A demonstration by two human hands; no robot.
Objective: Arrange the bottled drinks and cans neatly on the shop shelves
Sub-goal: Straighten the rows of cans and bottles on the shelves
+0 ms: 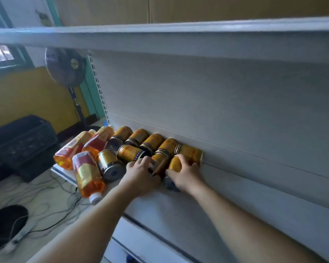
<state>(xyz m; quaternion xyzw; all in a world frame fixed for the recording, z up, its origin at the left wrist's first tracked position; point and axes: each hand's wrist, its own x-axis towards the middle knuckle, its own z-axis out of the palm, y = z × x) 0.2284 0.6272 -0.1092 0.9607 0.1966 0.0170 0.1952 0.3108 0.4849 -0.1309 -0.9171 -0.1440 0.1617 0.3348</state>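
Note:
Several gold cans (129,151) lie on their sides on the white shelf (226,202), bunched at its left end against the back panel. Three orange bottled drinks with red and gold labels (87,173) lie at the far left, one with its white cap over the shelf's front edge. My left hand (142,175) rests on a lying gold can (159,163) in the front row. My right hand (186,174) grips another gold can (175,164) beside it, just in front of a can (190,151) lying crosswise by the back panel.
An upper shelf (160,35) overhangs the one I work on. To the left stand a pedestal fan (66,67) and a black crate (21,141) on the floor, with cables (51,204) trailing across it. The shelf's right part is bare.

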